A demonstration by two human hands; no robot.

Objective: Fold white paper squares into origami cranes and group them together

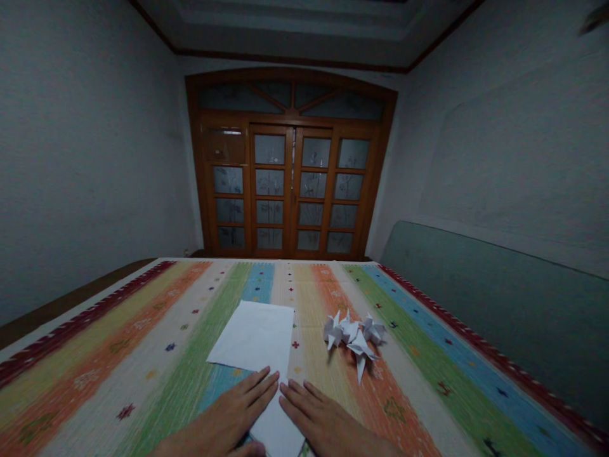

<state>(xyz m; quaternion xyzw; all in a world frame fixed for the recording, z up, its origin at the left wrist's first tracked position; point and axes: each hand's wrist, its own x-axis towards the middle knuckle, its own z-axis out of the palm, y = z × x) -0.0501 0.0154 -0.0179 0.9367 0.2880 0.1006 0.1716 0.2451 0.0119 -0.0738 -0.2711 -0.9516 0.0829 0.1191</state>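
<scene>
Both of my hands rest on a white sheet of paper at the near edge of the view. My left hand lies on its left side with the fingers stretched out toward the middle. From the other side, my right hand presses flat along the sheet's right edge, fingertips close to those of the left. Just beyond my fingers lies a white paper stack or sheet, partly meeting the near piece. To the right sit several folded white origami figures with pointed tips, bunched together.
A striped, colourful tablecloth covers the table. Along the right side runs a pale green bench back or headboard. Wooden doors with glass panes stand beyond the table's far edge, between white walls.
</scene>
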